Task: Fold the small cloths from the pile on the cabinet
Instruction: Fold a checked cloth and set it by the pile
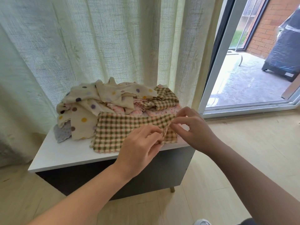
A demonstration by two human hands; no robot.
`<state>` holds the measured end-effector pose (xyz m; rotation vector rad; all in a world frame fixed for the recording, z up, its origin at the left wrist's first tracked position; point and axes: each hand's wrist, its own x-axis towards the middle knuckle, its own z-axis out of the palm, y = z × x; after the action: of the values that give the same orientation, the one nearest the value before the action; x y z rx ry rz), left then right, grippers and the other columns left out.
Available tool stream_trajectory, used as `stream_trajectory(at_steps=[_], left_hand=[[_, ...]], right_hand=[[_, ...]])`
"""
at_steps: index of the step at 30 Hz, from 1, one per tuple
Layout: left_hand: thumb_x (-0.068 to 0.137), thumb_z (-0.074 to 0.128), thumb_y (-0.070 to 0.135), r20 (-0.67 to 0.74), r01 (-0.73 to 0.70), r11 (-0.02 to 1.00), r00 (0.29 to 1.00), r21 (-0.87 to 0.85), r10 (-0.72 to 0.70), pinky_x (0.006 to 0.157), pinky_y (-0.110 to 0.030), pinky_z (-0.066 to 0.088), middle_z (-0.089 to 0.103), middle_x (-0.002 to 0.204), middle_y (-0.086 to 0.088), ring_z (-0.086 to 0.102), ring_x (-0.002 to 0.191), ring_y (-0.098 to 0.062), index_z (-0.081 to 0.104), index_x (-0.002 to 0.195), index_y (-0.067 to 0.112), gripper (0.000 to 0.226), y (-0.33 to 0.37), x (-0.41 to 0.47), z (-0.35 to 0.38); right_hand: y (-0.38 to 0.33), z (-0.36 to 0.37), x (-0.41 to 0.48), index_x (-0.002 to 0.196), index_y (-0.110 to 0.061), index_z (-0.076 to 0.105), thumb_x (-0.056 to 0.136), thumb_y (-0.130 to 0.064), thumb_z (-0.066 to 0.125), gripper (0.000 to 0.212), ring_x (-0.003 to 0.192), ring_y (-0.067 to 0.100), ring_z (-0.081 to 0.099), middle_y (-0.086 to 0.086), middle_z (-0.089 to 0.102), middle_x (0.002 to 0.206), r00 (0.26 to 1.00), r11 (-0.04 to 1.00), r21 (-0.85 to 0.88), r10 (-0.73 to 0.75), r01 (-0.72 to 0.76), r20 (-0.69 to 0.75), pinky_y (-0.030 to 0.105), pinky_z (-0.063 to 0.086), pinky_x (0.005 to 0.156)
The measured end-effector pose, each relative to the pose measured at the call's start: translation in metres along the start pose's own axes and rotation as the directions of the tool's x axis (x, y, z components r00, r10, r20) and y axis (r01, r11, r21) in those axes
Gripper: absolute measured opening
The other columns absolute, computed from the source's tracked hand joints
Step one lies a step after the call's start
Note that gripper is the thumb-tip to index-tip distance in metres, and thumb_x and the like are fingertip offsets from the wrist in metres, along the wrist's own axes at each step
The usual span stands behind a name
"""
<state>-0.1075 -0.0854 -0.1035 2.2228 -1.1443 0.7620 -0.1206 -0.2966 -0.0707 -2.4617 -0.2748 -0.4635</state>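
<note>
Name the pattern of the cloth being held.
The cloth is green-and-cream checked; head view.

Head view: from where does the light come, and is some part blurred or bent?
Head view: daylight enters through the curtain and past the door frame at right; the patio floor outside is almost washed out; that frame leans, a wide-angle distortion; the checked cloth, left hand and right hand look fairly sharp, with soft shadows only.

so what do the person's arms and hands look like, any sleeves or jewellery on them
The left hand and the right hand are bare, with no gloves. The left forearm and the right forearm are uncovered as far as the picture reaches; no sleeve is in view. No watch, bracelet or ring shows on the wrists or visible fingers.
</note>
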Motion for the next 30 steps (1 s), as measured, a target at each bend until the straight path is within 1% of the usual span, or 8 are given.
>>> stream_trajectory(at_steps=[5, 8, 11, 15, 19, 24, 27, 30], left_hand=[[0.085, 0.067, 0.026, -0.026, 0.111, 0.989, 0.993, -0.098, -0.114, 0.081, -0.031, 0.054, 0.067, 0.11, 0.001, 0.062, 0.101, -0.012, 0.071, 0.088, 0.015, 0.012, 0.006, 0.003, -0.005], [0.085, 0.069, 0.025, -0.061, 0.105, 0.99, 0.992, -0.094, -0.111, 0.082, -0.031, 0.053, 0.069, 0.111, 0.001, 0.063, 0.102, -0.013, 0.073, 0.09, 0.015, 0.012, 0.01, 0.006, -0.007], [0.089, 0.066, 0.024, -0.099, 0.06, 0.995, 0.993, -0.084, -0.068, 0.084, -0.03, 0.053, 0.068, 0.118, -0.001, 0.063, 0.102, -0.014, 0.074, 0.091, 0.014, 0.014, 0.015, 0.008, -0.008], [0.088, 0.062, 0.03, -0.116, 0.129, 0.987, 0.983, -0.101, -0.14, 0.087, -0.031, 0.052, 0.066, 0.123, 0.0, 0.062, 0.103, -0.015, 0.075, 0.089, 0.016, 0.019, 0.019, 0.009, -0.005], [0.086, 0.064, 0.028, -0.122, 0.235, 0.965, 0.961, -0.117, -0.249, 0.087, -0.029, 0.053, 0.071, 0.109, 0.004, 0.064, 0.102, -0.008, 0.075, 0.093, 0.018, 0.017, 0.017, 0.01, -0.006], [0.086, 0.066, 0.026, -0.111, 0.314, 0.941, 0.938, -0.123, -0.328, 0.075, -0.03, 0.055, 0.072, 0.091, 0.008, 0.065, 0.086, -0.006, 0.073, 0.093, 0.018, 0.013, 0.017, 0.012, -0.013], [0.083, 0.074, 0.016, -0.095, 0.379, 0.915, 0.915, -0.139, -0.393, 0.067, -0.032, 0.055, 0.069, 0.082, 0.008, 0.063, 0.076, -0.006, 0.071, 0.088, 0.018, 0.007, 0.015, 0.012, -0.014], [0.083, 0.072, 0.017, -0.072, 0.418, 0.894, 0.899, -0.158, -0.433, 0.063, -0.033, 0.053, 0.065, 0.076, 0.01, 0.06, 0.07, -0.007, 0.068, 0.084, 0.02, 0.006, 0.014, 0.012, -0.015]], right_hand=[[-0.014, -0.002, 0.002, 0.077, -0.026, 0.075, 0.088, -0.035, 0.067, 0.016, 0.121, 0.0, 0.037, -0.017, 0.056, 0.123, 0.994, 0.998, -0.047, -0.054, 0.05, -0.098, 0.032, 0.023, 0.098], [-0.021, 0.003, 0.001, 0.074, -0.023, 0.073, 0.086, -0.03, 0.07, 0.014, 0.102, -0.002, 0.056, -0.02, 0.067, 0.099, 0.985, 0.998, 0.065, -0.004, 0.015, -0.171, 0.031, 0.035, 0.093], [-0.026, 0.005, 0.0, 0.074, -0.024, 0.072, 0.087, -0.024, 0.07, 0.013, 0.079, -0.003, 0.062, -0.018, 0.068, 0.073, 0.966, 0.973, 0.195, 0.162, -0.122, -0.201, 0.019, 0.046, 0.073], [-0.028, 0.007, 0.001, 0.071, -0.026, 0.066, 0.085, -0.023, 0.07, 0.015, 0.07, 0.0, 0.061, -0.015, 0.066, 0.067, 0.949, 0.944, 0.264, 0.252, -0.198, -0.188, 0.023, 0.049, 0.07], [-0.032, 0.006, -0.001, 0.072, -0.028, 0.065, 0.084, -0.021, 0.071, 0.015, 0.074, -0.001, 0.062, -0.016, 0.067, 0.07, 0.968, 0.938, 0.299, 0.221, -0.176, -0.123, 0.019, 0.045, 0.071], [-0.032, 0.004, -0.001, 0.087, -0.029, 0.058, 0.089, -0.015, 0.064, 0.015, 0.078, 0.013, 0.067, -0.004, 0.071, 0.072, 0.975, 0.907, 0.376, 0.22, -0.188, -0.043, 0.032, 0.051, 0.078], [-0.035, -0.001, -0.002, 0.081, -0.027, 0.055, 0.091, -0.006, 0.058, 0.024, 0.077, 0.02, 0.065, 0.002, 0.069, 0.073, 0.989, 0.908, 0.397, 0.146, -0.131, -0.008, 0.031, 0.05, 0.076], [-0.036, -0.003, -0.003, 0.073, -0.026, 0.066, 0.086, -0.001, 0.055, 0.031, 0.08, 0.011, 0.064, -0.006, 0.069, 0.077, 0.992, 0.926, 0.359, 0.123, -0.115, 0.001, 0.025, 0.049, 0.078]])
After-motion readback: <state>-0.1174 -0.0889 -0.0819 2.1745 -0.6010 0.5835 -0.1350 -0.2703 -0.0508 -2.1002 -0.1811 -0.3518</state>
